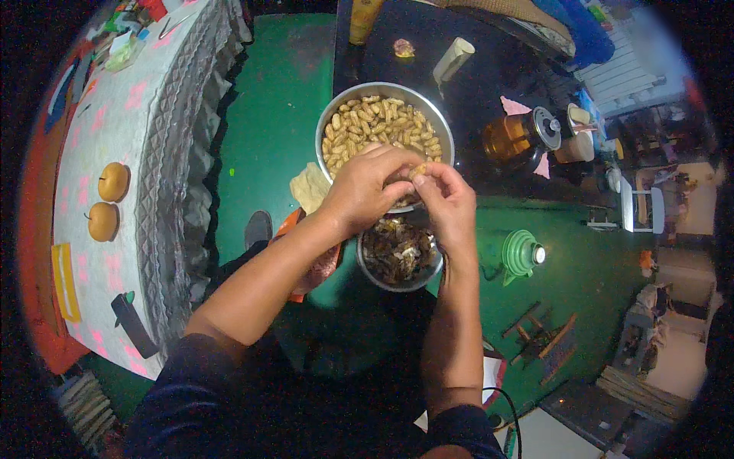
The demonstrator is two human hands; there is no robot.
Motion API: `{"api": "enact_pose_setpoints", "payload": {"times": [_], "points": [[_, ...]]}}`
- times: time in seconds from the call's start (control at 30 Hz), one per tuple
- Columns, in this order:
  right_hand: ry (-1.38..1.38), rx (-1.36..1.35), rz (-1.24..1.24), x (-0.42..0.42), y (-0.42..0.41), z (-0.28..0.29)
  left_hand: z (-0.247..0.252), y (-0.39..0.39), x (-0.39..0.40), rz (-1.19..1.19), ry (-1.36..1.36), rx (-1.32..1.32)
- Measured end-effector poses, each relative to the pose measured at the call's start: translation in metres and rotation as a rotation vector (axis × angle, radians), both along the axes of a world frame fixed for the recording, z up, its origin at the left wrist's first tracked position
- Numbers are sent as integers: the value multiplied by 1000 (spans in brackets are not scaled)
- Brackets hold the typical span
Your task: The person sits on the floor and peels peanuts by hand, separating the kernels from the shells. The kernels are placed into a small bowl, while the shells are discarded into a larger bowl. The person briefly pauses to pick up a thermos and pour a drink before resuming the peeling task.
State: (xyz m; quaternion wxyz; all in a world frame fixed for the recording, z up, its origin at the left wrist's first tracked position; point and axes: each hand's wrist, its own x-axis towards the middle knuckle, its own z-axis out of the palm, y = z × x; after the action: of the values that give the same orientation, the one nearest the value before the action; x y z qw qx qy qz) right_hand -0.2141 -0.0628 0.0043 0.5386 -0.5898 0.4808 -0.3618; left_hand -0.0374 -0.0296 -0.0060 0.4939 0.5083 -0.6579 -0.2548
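Before me a round metal bowl (378,123) of peanuts in their shells stands on a dark table. Over its near rim my left hand (370,183) and my right hand (447,198) meet, both with bent fingers. A peanut (418,170) is pinched between the fingertips of the two hands; the left fingertips are partly hidden. Below my hands is a smaller metal bowl (399,252) with dark shells and scraps in it. A pale cloth or paper (309,186) lies beside the large bowl, left of my left wrist.
On the dark table stand a glass pot of amber liquid (507,137), a pale cylinder (454,59) and a yellow container (364,22). Two round brown fruits (113,182) lie on the lace-edged tablecloth (123,137) at left. A green plastic object (522,256) and a wooden stool (542,338) are at right.
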Motion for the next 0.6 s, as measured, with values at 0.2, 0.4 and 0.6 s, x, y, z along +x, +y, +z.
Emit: {"api": "enact_pose_setpoints", "payload": {"times": [0.2, 0.4, 0.6], "points": [[14, -36, -78, 7, -10, -15, -10, -11, -1, 30, 32, -72], [119, -189, -123, 13, -8, -15, -14, -15, 4, 40, -27, -75], [208, -213, -137, 12, -1, -2, -7, -7, -1, 40, -39, -88]]}}
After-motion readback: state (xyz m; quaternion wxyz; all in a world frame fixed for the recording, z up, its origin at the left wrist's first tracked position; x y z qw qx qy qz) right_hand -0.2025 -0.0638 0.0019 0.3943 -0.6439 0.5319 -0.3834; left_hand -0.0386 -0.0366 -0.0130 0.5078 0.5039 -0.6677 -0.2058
